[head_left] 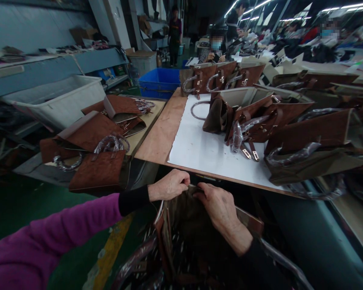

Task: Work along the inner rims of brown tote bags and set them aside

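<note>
Below the table edge is a brown handbag (181,217) with a dark olive side panel, its lower part lost in shadow. My left hand (170,185) has its fingers closed on the top edge of that panel. Close beside it, my right hand (219,207) pinches the same edge between thumb and curled fingers. Plastic-wrapped handles (286,259) curve out at either side of the bag. A little beyond my hands, a brown bag (257,121) with metal-tipped straps rests on a white sheet (196,149).
A wooden table (157,139) stands ahead, with several brown bags on its right and far parts. More bags (98,169) are piled on a low surface at left. Behind are a grey bin (66,96) and a blue crate (160,80). People are farther back.
</note>
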### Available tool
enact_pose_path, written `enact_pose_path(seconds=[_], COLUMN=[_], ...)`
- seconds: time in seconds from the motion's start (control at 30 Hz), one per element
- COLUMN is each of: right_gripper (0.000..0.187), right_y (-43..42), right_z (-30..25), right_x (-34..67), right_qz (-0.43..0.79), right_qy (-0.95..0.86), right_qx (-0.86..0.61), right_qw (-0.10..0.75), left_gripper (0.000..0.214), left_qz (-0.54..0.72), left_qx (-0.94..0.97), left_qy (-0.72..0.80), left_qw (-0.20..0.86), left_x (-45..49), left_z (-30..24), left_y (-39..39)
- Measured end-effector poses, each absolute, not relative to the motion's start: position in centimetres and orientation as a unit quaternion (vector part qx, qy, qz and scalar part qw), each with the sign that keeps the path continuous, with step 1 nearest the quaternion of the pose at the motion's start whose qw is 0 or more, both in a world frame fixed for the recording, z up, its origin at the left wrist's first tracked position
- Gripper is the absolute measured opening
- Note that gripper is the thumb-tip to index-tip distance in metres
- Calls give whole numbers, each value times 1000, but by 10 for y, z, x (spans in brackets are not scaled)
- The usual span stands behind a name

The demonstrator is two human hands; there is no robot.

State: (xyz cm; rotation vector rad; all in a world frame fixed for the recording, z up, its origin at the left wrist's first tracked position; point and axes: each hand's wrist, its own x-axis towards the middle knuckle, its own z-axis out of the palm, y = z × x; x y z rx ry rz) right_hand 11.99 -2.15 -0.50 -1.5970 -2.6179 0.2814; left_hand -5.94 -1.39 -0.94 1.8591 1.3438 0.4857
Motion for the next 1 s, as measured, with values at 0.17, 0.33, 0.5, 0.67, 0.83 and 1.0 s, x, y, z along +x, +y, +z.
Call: enact_pose_path(seconds=[0.17,0.33,0.5,0.67,0.83,1.0], right_gripper=[14,16,20,18,9,17], right_y=[-16,-12,-17,-23,-16,-9], right_z=[-9,-13,-12,-12,-17,-20], right_x=[119,125,124,116,117,122], right_qz=[124,147,101,33,77,155], right_qy=[-844,-844,-877,-885,-860,-842], right_qx=[-521,-512,-467,-463,-502,-513], right_qw=[40,56,56,35,50,59], left_gripper=[10,11,10,9,10,11], left_qz=[197,195,193,186,181,173], left_qx=[724,723,721,724,736,744], left_qy=[539,549,565,571,563,552], left_qw=[383,371,350,340,330,333], left_x=[-61,-57,-54,-54,-56,-55], left_z=[-9,-9,-10,-9,-8,-8], left_y=[-15,-15,-13,-13,-14,-13])
